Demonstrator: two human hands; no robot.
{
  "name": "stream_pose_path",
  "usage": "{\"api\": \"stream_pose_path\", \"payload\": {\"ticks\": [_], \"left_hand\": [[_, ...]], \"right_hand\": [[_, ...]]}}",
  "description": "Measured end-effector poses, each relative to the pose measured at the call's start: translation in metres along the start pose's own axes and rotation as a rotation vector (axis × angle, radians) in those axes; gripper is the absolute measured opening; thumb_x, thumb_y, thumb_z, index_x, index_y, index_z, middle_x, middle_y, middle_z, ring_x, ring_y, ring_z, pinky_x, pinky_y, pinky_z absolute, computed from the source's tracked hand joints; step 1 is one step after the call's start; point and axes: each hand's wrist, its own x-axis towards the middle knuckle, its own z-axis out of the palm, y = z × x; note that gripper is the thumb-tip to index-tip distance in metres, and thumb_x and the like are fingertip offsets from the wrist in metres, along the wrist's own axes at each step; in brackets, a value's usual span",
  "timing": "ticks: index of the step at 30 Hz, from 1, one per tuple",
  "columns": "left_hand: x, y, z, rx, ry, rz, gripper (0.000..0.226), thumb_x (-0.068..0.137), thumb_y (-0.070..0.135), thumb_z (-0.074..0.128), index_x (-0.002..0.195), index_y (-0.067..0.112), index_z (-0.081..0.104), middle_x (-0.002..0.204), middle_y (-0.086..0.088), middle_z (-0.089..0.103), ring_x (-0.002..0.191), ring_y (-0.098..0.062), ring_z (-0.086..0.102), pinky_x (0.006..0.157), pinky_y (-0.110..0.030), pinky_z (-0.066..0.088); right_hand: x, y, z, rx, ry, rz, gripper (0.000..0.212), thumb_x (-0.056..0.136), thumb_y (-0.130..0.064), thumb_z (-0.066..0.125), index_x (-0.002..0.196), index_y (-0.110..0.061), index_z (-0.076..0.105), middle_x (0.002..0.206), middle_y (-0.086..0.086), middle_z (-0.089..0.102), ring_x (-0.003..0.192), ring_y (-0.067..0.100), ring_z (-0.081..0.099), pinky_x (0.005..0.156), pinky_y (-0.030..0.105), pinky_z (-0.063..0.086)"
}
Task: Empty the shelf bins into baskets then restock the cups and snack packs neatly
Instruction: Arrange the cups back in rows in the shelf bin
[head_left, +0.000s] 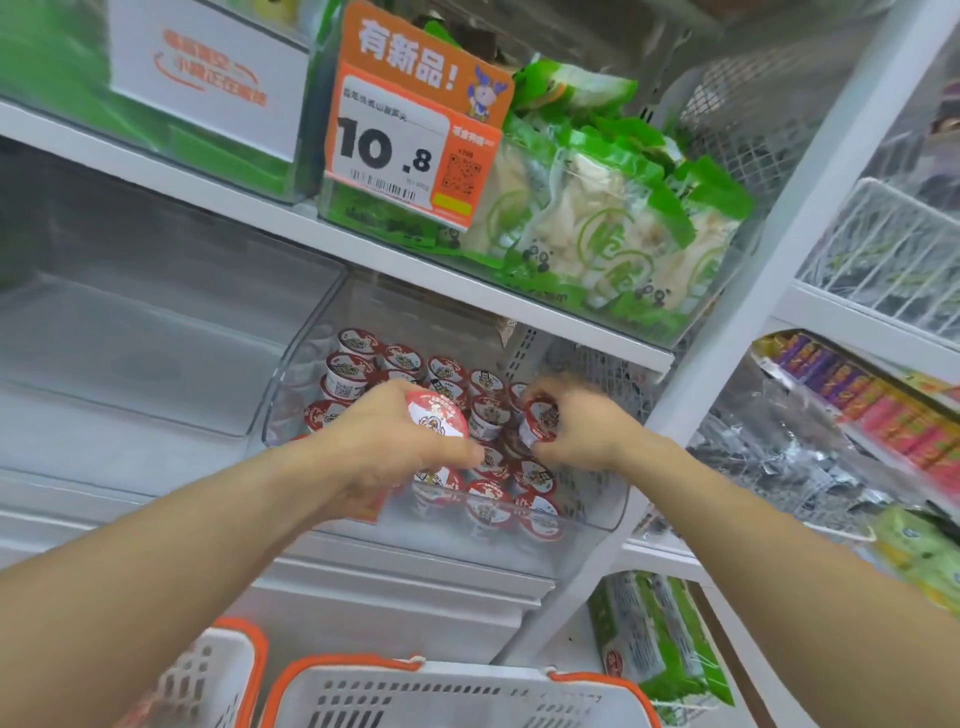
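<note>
A clear plastic bin (597, 514) on the middle shelf holds several small cups with red and white lids (358, 364). My left hand (379, 447) grips one such cup (436, 415) above the bin's front half, lid toward me. My right hand (576, 431) pinches another cup (540, 421) tilted on its side over the bin's right part. Green and white snack packs (613, 218) fill the clear bin on the shelf above.
An empty clear bin (156, 332) sits left of the cup bin. Two white baskets with orange rims stand below, one at the middle (457, 691) and one at the left (218, 670). An orange price sign (415, 114) hangs on the upper bin. A white shelf post (753, 312) rises at right.
</note>
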Motion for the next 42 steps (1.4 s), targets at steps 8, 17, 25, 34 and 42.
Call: {"api": "stream_pose_path", "payload": {"ticks": [8, 17, 25, 34, 42], "left_hand": [[0.009, -0.011, -0.013, 0.318, 0.153, 0.183, 0.055, 0.057, 0.048, 0.092, 0.097, 0.024, 0.064, 0.087, 0.007, 0.072, 0.08, -0.009, 0.068, 0.076, -0.032, 0.057], [0.008, -0.015, -0.025, 0.478, 0.229, 0.302, 0.058, 0.061, 0.052, 0.088, 0.105, 0.03, 0.059, 0.085, 0.017, 0.065, 0.074, 0.008, 0.058, 0.057, -0.006, 0.041], [0.0, -0.019, -0.044, 0.837, 0.363, 0.592, 0.092, 0.058, 0.08, 0.065, 0.13, 0.024, 0.059, 0.119, 0.006, 0.06, 0.12, -0.017, 0.047, 0.098, -0.033, 0.04], [-0.021, -0.067, -0.096, 0.833, 0.313, 0.361, 0.082, 0.07, 0.048, 0.085, 0.136, 0.035, 0.039, 0.129, 0.015, 0.059, 0.117, -0.014, 0.058, 0.084, -0.027, 0.046], [-0.009, -0.083, -0.096, 0.845, 0.376, 0.403, 0.079, 0.068, 0.055, 0.079, 0.134, 0.037, 0.039, 0.123, 0.012, 0.062, 0.106, -0.018, 0.063, 0.087, -0.04, 0.053]], "right_hand": [[0.046, 0.009, 0.035, -0.197, -0.088, 0.176, 0.051, 0.081, -0.027, 0.082, 0.122, -0.016, 0.055, 0.118, 0.008, 0.062, 0.091, 0.024, 0.057, 0.068, 0.028, 0.042], [0.02, -0.019, 0.003, 0.277, -0.021, 0.099, 0.027, 0.088, -0.027, 0.076, 0.112, -0.016, 0.067, 0.104, 0.002, 0.072, 0.095, 0.026, 0.07, 0.077, 0.028, 0.056], [-0.001, -0.11, -0.001, 1.356, -0.306, 0.057, 0.009, 0.094, -0.01, 0.067, 0.097, -0.003, 0.063, 0.058, -0.002, 0.058, 0.052, 0.012, 0.054, 0.063, 0.028, 0.059], [0.077, -0.145, 0.052, 1.394, -0.279, 0.447, 0.022, 0.096, -0.003, 0.063, 0.115, 0.009, 0.06, 0.091, 0.015, 0.071, 0.062, 0.016, 0.072, 0.058, 0.02, 0.059], [0.09, -0.156, 0.068, 1.398, -0.242, 0.514, 0.023, 0.093, -0.001, 0.066, 0.116, 0.003, 0.063, 0.104, 0.017, 0.072, 0.066, 0.019, 0.074, 0.058, 0.023, 0.06]]}}
